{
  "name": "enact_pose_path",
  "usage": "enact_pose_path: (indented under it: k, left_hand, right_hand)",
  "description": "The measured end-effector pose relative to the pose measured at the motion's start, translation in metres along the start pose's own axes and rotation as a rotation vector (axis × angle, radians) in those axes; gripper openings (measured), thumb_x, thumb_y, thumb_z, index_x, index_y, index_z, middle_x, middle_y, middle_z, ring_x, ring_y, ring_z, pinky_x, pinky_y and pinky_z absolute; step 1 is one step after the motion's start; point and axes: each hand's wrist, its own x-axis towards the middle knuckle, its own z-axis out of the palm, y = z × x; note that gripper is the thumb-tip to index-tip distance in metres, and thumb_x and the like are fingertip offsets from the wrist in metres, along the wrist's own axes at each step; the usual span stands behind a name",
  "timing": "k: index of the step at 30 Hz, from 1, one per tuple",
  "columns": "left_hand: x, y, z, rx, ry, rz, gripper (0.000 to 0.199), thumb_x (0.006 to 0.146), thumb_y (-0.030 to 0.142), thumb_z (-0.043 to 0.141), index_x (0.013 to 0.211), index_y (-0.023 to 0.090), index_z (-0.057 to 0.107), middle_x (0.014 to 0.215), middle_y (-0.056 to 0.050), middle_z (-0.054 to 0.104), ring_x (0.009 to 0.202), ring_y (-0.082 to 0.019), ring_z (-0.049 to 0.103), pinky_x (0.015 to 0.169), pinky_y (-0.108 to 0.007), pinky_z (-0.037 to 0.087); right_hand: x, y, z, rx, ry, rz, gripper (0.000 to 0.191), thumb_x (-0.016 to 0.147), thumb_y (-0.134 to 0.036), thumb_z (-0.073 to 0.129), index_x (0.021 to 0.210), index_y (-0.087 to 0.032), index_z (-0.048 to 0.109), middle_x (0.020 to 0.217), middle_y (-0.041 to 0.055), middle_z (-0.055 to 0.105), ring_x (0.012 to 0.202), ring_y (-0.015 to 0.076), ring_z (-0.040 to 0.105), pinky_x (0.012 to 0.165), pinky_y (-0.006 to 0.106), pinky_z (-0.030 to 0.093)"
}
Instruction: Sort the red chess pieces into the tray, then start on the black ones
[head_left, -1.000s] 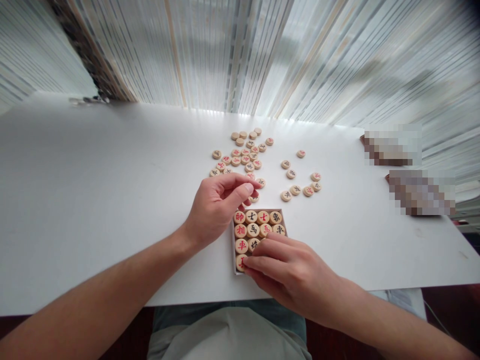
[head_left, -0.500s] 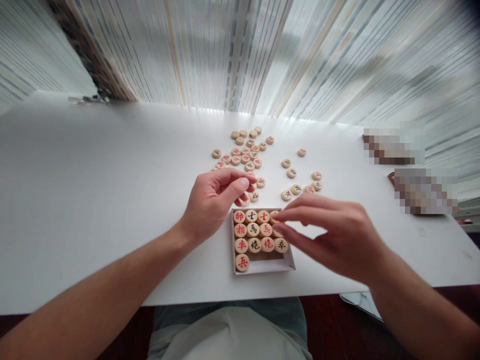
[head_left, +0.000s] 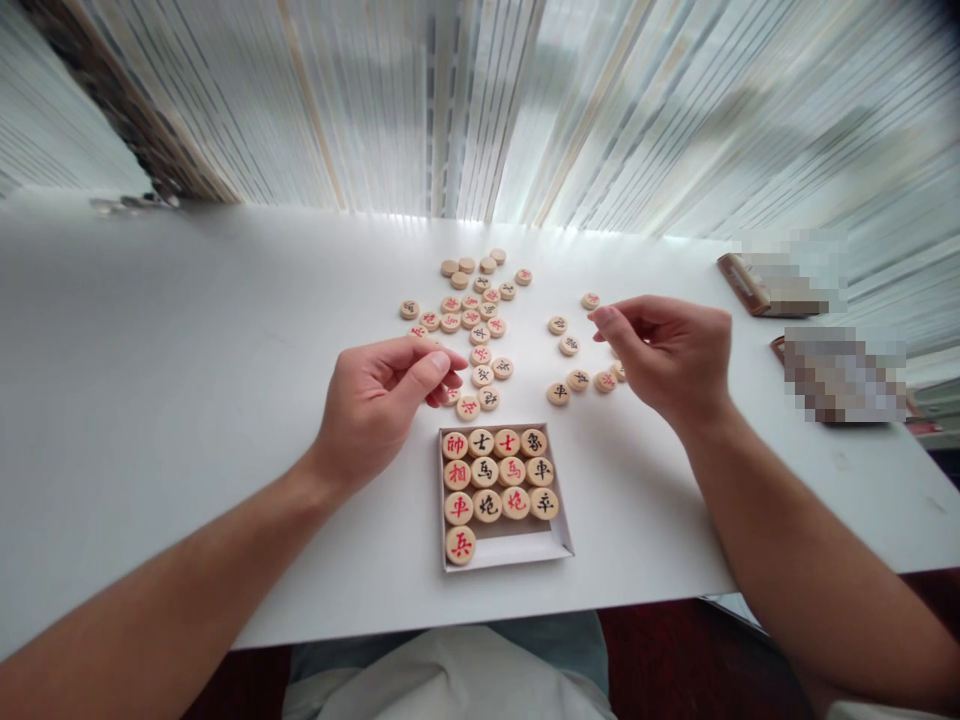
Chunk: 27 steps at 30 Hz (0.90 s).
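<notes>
Xiangqi pieces (head_left: 484, 472) sat in rows, characters upright.
Beyond the open box (head_left: 517, 548), the left hand (head_left: 371, 405) curled its fingers; the right hand (head_left: 675, 355) nearly closed its own by a red piece (head_left: 590, 300), grip unclear; a light rim pinch suited it.

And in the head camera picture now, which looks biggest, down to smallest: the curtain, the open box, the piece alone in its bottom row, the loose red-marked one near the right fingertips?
1. Curtain
2. Open box
3. Bottom-row piece
4. Loose red-marked piece

The last two might really match: the bottom-row piece is nearer the camera.
</notes>
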Motion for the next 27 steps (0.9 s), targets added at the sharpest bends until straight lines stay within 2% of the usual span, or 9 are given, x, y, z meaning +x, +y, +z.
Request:
enact_pose_path:
  k: [7,14,20,27]
  left_hand:
    - [0.001,-0.001,-0.002,0.09,0.026,0.012,0.016,0.092,0.025,0.073,0.085,0.018,0.086,0.073,-0.004,0.079,0.065,-0.016,0.07,0.063,-0.027,0.059]
    - [0.004,-0.009,-0.006,0.104,0.031,0.024,0.019,0.094,0.025,0.072,0.081,0.022,0.085,0.07,-0.001,0.077,0.065,-0.015,0.069,0.066,-0.026,0.057]
    - [0.002,-0.008,-0.006,0.12,0.022,0.042,0.021,0.094,0.023,0.072,0.077,0.022,0.082,0.068,-0.001,0.076,0.063,-0.014,0.069,0.063,-0.025,0.057]
    - [0.003,-0.005,-0.005,0.129,0.018,0.051,0.019,0.092,0.023,0.072,0.077,0.02,0.082,0.067,-0.002,0.076,0.062,-0.014,0.068,0.063,-0.024,0.057]
  right_hand:
    - [0.002,0.006,0.002,-0.063,-0.013,-0.021,0.034,0.1,-0.046,0.071,0.075,-0.023,0.078,0.061,0.0036,0.071,0.05,0.0165,0.053,0.051,0.033,0.04]
    - [0.003,0.006,0.001,-0.074,-0.015,-0.055,0.034,0.101,-0.039,0.069,0.071,-0.024,0.076,0.06,0.0024,0.069,0.05,0.0166,0.053,0.053,0.033,0.04]
    - [0.005,0.009,0.0,-0.039,0.015,-0.022,0.037,0.101,-0.044,0.07,0.072,-0.022,0.077,0.057,0.0018,0.067,0.052,0.018,0.06,0.056,0.033,0.045]
    - [0.004,0.007,0.0,-0.07,-0.004,-0.034,0.038,0.1,-0.044,0.07,0.069,-0.023,0.075,0.057,0.0025,0.068,0.05,0.0169,0.055,0.054,0.033,0.042]
